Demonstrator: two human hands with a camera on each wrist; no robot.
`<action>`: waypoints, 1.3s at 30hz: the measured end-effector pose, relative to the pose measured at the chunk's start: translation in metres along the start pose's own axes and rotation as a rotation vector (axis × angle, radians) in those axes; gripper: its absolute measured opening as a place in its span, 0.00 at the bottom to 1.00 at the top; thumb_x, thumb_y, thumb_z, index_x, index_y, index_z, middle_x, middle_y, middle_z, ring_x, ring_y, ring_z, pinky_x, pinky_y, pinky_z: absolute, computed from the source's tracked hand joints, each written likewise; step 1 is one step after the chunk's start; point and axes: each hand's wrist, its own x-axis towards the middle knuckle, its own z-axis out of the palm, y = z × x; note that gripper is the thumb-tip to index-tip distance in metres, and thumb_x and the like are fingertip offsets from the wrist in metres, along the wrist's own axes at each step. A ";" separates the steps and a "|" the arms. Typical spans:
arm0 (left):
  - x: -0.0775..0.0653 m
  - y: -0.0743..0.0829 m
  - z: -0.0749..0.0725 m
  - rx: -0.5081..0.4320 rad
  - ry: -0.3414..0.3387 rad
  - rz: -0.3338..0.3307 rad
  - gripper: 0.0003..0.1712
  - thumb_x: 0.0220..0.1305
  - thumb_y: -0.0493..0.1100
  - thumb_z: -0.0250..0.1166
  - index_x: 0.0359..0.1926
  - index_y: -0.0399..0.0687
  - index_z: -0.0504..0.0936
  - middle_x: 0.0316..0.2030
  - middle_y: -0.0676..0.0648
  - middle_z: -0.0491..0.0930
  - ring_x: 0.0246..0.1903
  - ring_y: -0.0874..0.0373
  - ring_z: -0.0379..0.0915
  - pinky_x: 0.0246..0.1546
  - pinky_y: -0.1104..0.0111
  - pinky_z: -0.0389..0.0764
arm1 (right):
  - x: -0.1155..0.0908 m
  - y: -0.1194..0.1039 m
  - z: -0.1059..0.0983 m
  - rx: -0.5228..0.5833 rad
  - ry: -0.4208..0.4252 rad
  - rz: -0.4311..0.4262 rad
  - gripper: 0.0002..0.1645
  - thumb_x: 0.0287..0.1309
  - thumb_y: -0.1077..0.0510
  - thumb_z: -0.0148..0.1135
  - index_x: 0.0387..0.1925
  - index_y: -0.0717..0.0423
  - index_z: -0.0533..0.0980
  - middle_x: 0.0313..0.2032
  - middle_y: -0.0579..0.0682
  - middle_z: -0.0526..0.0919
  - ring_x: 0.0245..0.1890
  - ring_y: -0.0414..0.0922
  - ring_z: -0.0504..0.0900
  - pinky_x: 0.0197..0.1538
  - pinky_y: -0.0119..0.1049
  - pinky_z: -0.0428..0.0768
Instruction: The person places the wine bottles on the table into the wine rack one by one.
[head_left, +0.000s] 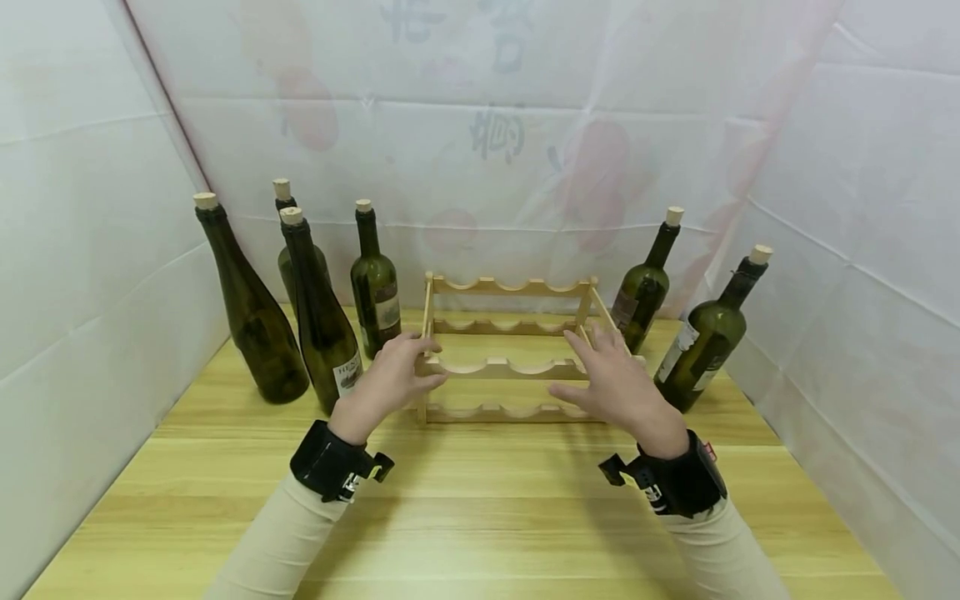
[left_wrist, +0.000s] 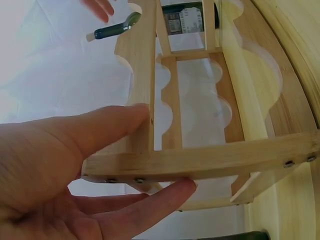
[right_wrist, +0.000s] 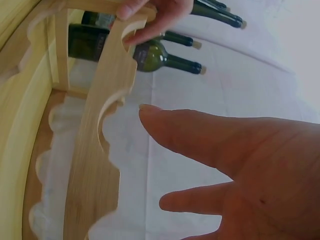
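Note:
A light wooden wine rack [head_left: 540,372] with scalloped rails stands at the middle of the table. My left hand [head_left: 388,379] grips its front left corner. In the left wrist view the thumb [left_wrist: 117,122] lies against the upper front rail and a finger [left_wrist: 175,195] touches the outside of the side bar. Near the rack's front right corner, my right hand [head_left: 615,379] has its fingers spread. The right wrist view shows its thumb [right_wrist: 185,132] apart from the scalloped rail [right_wrist: 92,170]; contact elsewhere cannot be told.
Several corked green wine bottles stand about the rack. On the left are two tall ones [head_left: 255,321] [head_left: 322,325], a partly hidden one [head_left: 312,257] and a labelled one [head_left: 375,283]. Two more [head_left: 645,283] [head_left: 708,342] stand right. Pale curtains [head_left: 480,167] enclose the table [head_left: 465,517].

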 end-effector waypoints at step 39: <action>0.002 -0.008 0.000 0.007 -0.055 0.042 0.14 0.55 0.43 0.71 0.42 0.44 0.81 0.30 0.49 0.74 0.26 0.57 0.69 0.26 0.65 0.74 | -0.037 0.112 -0.064 0.068 0.091 0.295 0.60 0.50 0.24 0.55 0.67 0.67 0.61 0.56 0.73 0.68 0.50 0.67 0.70 0.45 0.61 0.73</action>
